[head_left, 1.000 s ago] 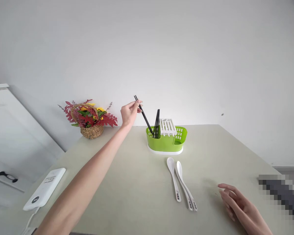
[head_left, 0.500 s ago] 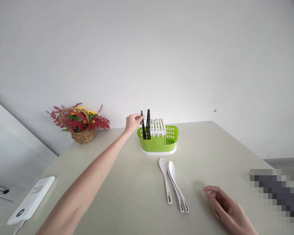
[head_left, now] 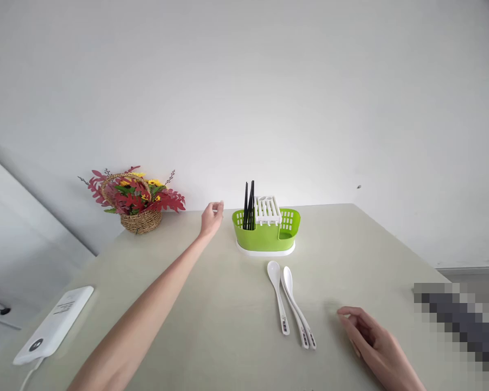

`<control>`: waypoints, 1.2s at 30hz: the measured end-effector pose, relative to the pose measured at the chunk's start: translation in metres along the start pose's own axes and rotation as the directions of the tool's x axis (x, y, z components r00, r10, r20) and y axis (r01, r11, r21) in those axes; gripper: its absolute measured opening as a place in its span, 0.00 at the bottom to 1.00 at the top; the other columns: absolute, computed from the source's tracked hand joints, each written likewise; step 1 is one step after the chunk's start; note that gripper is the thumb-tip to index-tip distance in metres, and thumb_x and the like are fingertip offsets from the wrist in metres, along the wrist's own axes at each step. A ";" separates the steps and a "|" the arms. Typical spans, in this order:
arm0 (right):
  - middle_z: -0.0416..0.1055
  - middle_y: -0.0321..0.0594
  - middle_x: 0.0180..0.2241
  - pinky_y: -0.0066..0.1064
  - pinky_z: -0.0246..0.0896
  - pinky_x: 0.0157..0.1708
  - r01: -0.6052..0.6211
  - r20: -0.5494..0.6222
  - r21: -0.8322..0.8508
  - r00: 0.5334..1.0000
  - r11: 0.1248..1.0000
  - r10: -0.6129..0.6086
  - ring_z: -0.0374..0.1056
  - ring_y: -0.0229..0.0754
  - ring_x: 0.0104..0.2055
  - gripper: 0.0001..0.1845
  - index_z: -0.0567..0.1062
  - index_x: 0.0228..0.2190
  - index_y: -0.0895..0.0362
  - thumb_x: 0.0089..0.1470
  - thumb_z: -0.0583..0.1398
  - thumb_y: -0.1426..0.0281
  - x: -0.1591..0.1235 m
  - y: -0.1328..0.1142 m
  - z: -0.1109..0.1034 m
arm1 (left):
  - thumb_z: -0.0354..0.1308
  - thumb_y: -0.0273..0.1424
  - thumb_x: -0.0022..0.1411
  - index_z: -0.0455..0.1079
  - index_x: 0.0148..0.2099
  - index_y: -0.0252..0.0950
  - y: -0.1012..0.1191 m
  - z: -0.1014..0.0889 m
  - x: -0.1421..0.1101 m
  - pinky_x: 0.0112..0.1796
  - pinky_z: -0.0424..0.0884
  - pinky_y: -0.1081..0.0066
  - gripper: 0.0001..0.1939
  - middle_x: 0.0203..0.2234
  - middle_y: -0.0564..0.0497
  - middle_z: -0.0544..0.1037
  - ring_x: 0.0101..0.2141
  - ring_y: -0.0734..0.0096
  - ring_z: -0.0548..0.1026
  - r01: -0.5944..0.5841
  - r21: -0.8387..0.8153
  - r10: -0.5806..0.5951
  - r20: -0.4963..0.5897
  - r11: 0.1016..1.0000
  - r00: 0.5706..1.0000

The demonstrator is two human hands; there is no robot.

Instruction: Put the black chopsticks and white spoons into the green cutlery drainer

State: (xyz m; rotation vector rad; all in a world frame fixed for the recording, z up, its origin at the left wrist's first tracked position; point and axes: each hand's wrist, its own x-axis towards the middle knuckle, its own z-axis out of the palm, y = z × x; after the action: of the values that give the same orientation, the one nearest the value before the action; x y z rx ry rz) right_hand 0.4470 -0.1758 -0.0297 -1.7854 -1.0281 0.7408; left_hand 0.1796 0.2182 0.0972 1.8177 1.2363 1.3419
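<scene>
The black chopsticks point(head_left: 251, 209) should feel light, stiff and a bit slick; I'd pinch their upper ends, which rise above the rim of the green holder point(head_left: 264, 240). They stand in its left compartment, slim and dark, leaning close together. The white spoons point(head_left: 295, 310) in front of the holder look smooth and probably breakable, so mid-handle seems the safest grip: one lies beside a nested pair, all glossy, with printed handle ends. The holder, thin plastic with a white base and slotted rack point(head_left: 268, 210), looks easy to tip. My left hand point(head_left: 212, 218), half-curled and empty, hangs just left of it; my right hand point(head_left: 370, 341), loosely curled, nothing visible inside, is in front of it, rightward.
</scene>
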 end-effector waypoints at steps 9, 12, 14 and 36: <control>0.73 0.33 0.29 0.33 0.61 0.33 -0.022 0.059 -0.306 0.997 0.952 0.042 0.68 0.44 0.31 0.25 0.74 0.40 0.46 0.60 0.51 0.42 0.006 -0.043 0.040 | 0.53 0.51 0.65 0.74 0.37 0.36 -0.064 -0.026 -0.090 0.26 0.65 0.72 0.23 0.26 0.51 0.77 0.22 0.71 0.70 0.122 0.043 -0.127 0.150 0.992 0.980; 0.74 0.33 0.28 0.33 0.59 0.32 -0.028 0.061 -0.409 0.996 0.912 0.058 0.70 0.45 0.31 0.24 0.72 0.39 0.46 0.60 0.51 0.41 0.009 -0.056 0.057 | 0.52 0.51 0.66 0.75 0.38 0.37 -0.067 -0.027 -0.108 0.26 0.64 0.73 0.23 0.26 0.51 0.77 0.23 0.71 0.69 0.103 0.034 -0.107 0.186 0.994 0.977; 0.72 0.33 0.26 0.33 0.58 0.31 -0.003 0.062 -0.470 0.997 0.883 0.037 0.69 0.45 0.30 0.24 0.71 0.38 0.46 0.61 0.50 0.42 0.011 -0.061 0.065 | 0.52 0.51 0.67 0.75 0.39 0.37 -0.066 -0.028 -0.115 0.26 0.63 0.73 0.23 0.26 0.52 0.76 0.23 0.72 0.68 0.094 0.026 -0.097 0.204 0.995 0.974; 0.46 0.29 0.24 0.30 0.43 0.26 0.035 0.076 -0.034 0.997 0.999 -0.032 0.45 0.38 0.27 0.27 0.55 0.26 0.51 0.61 0.53 0.43 0.013 -0.040 0.068 | 0.51 0.51 0.71 0.74 0.39 0.36 -0.020 -0.028 -0.172 0.25 0.61 0.74 0.23 0.24 0.54 0.72 0.22 0.74 0.66 0.064 -0.053 -0.042 0.343 0.997 0.938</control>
State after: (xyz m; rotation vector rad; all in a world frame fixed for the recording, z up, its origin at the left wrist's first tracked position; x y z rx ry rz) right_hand 0.3848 -0.1270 -0.0209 -1.7777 -1.1252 0.7790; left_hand 0.1340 0.0690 0.0181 1.8621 1.0359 0.9704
